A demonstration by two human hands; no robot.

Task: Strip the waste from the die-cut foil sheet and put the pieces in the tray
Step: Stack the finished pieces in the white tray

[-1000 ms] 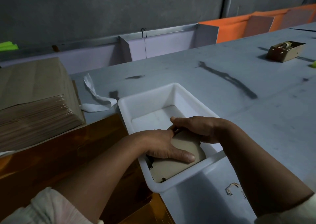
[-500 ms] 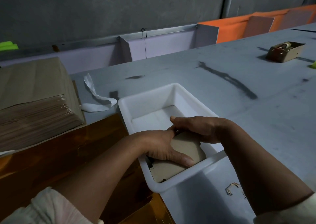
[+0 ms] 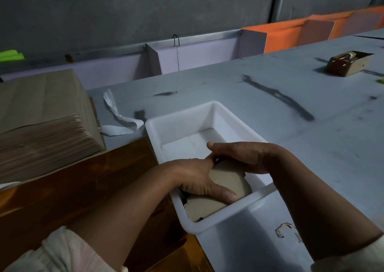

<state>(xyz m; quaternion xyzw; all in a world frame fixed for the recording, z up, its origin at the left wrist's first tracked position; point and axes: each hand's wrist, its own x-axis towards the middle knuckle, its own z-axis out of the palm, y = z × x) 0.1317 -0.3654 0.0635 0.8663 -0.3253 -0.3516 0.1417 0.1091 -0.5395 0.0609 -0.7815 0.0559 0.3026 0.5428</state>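
- Stack of tan die-cut pieces [image 3: 228, 183] seated in near end of white rectangular plastic tray [image 3: 176, 126], on grey table [image 3: 270, 116].
- Left hand [image 3: 199, 178] spread flat, pressing down on stack top.
- Right hand [image 3: 243, 157] curled over stack's far edge, fingertips hidden.
- Glossy amber foil sheet [image 3: 72, 188] just left of tray.

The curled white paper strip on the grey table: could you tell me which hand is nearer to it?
Left. The left hand lies in the white plastic tray, on the side toward the curled white paper strip; the right hand is farther right.
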